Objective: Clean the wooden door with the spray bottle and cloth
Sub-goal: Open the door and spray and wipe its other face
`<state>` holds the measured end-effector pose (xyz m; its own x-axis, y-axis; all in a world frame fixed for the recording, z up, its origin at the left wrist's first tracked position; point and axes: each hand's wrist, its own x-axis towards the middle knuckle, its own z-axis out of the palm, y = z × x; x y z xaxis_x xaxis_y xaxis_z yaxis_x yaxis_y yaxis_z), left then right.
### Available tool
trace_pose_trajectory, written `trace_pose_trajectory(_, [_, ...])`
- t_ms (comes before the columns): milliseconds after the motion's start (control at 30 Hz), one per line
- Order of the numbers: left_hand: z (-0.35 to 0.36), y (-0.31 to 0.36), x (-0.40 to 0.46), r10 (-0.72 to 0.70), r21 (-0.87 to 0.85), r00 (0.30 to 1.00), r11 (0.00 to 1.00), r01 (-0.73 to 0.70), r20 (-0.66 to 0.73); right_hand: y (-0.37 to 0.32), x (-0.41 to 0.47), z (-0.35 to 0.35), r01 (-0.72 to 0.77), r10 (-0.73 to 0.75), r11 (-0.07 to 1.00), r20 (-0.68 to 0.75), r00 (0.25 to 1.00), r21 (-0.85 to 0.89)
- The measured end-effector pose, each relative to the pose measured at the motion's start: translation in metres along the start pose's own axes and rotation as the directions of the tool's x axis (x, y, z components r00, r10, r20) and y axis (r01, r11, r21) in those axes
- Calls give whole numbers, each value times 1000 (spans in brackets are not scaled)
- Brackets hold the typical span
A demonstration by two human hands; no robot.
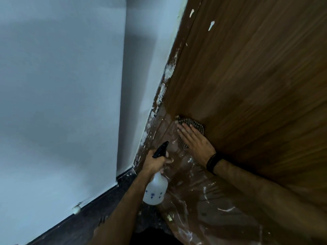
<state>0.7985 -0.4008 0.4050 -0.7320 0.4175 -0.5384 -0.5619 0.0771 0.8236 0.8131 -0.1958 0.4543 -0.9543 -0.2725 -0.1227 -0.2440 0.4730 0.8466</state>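
While your right hand presses flat, fingers straight, on the dark checked cloth against the wooden door, your left hand grips the neck of the spray bottle just beside it. Brown grain shows streaked white paint flecks near the pale wall; clear plastic sheeting hangs below.

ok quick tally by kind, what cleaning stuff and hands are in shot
spray bottle: 1, gripped by the left hand
cloth: 1, pressed flat to the wooden door by the right hand
hands: 2
wristband: 1, on the right wrist
Total: 5
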Motion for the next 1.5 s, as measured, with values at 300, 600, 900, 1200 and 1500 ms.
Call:
trace_pose_trajectory(300, [-15, 0, 12, 60, 32, 996, 998, -62, 72, -3, -1, 0, 116, -112, 993, 97, 989, -31])
trace_pose_trajectory(600, [-14, -2, 37, -53, -60, 997, 997, 57, 63, 27, 40, -21, -68, 68, 998, -9, 998, -9])
trace_pose_trajectory(900, [-17, -13, 57, -54, -44, 989, 997, 60, 137, 3, 17, 1, 96, -94, 995, 70, 993, -20])
trace_pose_trajectory(1200, [-21, -18, 69, -99, -54, 993, 993, 102, 60, 27, 89, -23, -54, 54, 998, -5, 999, -20])
trace_pose_trajectory(1500, [-36, -16, 80, -58, -46, 996, 997, 62, 74, -20, 63, 4, 234, -221, 971, 177, 959, -58])
